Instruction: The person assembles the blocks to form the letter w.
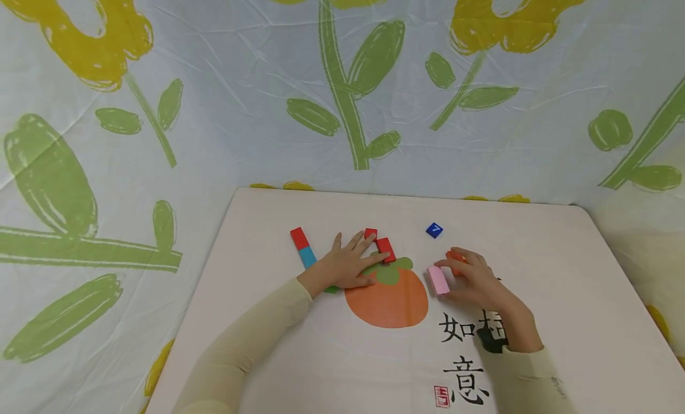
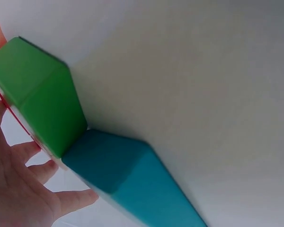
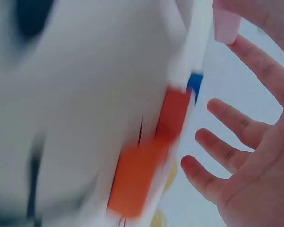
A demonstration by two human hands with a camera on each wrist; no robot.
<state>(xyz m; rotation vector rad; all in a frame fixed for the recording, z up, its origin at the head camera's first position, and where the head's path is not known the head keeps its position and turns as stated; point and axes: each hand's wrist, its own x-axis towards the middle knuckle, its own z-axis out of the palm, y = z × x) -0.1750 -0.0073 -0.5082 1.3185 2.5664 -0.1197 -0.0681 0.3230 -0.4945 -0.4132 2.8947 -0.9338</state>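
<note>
My left hand [image 1: 339, 267] lies with fingers spread over the table, its fingertips at a red block [image 1: 386, 251] and a smaller-looking red block [image 1: 370, 233]. Beneath and beside that wrist runs a row of blocks: red [image 1: 299, 238], blue [image 1: 307, 257] and green [image 1: 331, 289]. The left wrist view shows the green block [image 2: 42, 90] meeting the blue one [image 2: 132, 175] end to end. My right hand [image 1: 478, 283] pinches a pink block [image 1: 437, 281] between thumb and index finger. An orange block [image 1: 456, 262] sits partly hidden behind its fingers, apart from the palm [image 3: 260, 184].
A dark blue block marked 7 [image 1: 434, 230] stands farther back. The pale table mat [image 1: 257, 354] bears a printed orange persimmon [image 1: 387, 301] and black characters [image 1: 465, 381]. Flower-print cloth [image 1: 225, 104] hangs behind and at the sides.
</note>
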